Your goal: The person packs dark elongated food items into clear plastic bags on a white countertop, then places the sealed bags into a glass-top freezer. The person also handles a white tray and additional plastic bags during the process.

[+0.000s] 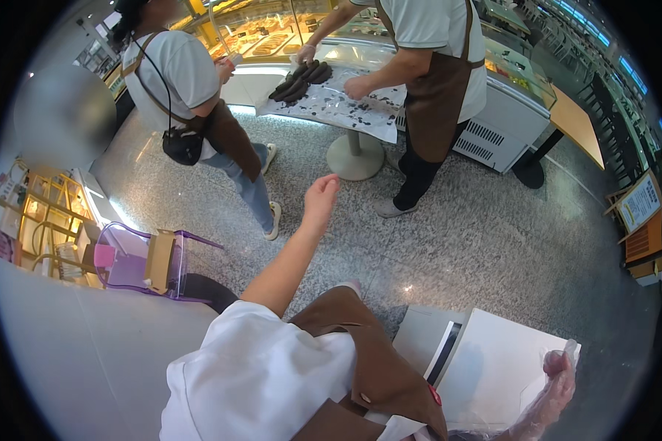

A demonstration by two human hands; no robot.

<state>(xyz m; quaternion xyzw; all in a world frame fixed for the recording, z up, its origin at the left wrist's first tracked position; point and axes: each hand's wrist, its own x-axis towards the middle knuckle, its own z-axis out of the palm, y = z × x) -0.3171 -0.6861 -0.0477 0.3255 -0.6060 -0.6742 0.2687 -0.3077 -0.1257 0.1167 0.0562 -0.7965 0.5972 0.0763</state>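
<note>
Bare, with its fingers curled in and nothing visible in it, my left hand (321, 199) is held out over the speckled floor. My right hand (560, 370) wears a clear plastic glove and lies at the right edge of a white panel (507, 366), perhaps a lid or door. Whether its fingers grip that edge I cannot tell. Farther ahead, dark elongated items (302, 80), possibly loaves, are piled on a sheet-covered table (331, 107) strewn with dark flakes. A co-worker's gloved hand is just beyond the pile.
Two people in brown aprons (438, 105) stand by the table, before lit bakery display cases (270, 41). A purple-framed clear chair (138, 264) with a cardboard box (160, 259) is at the left. A wooden table (576, 124) and a sign board (640, 204) are at the right.
</note>
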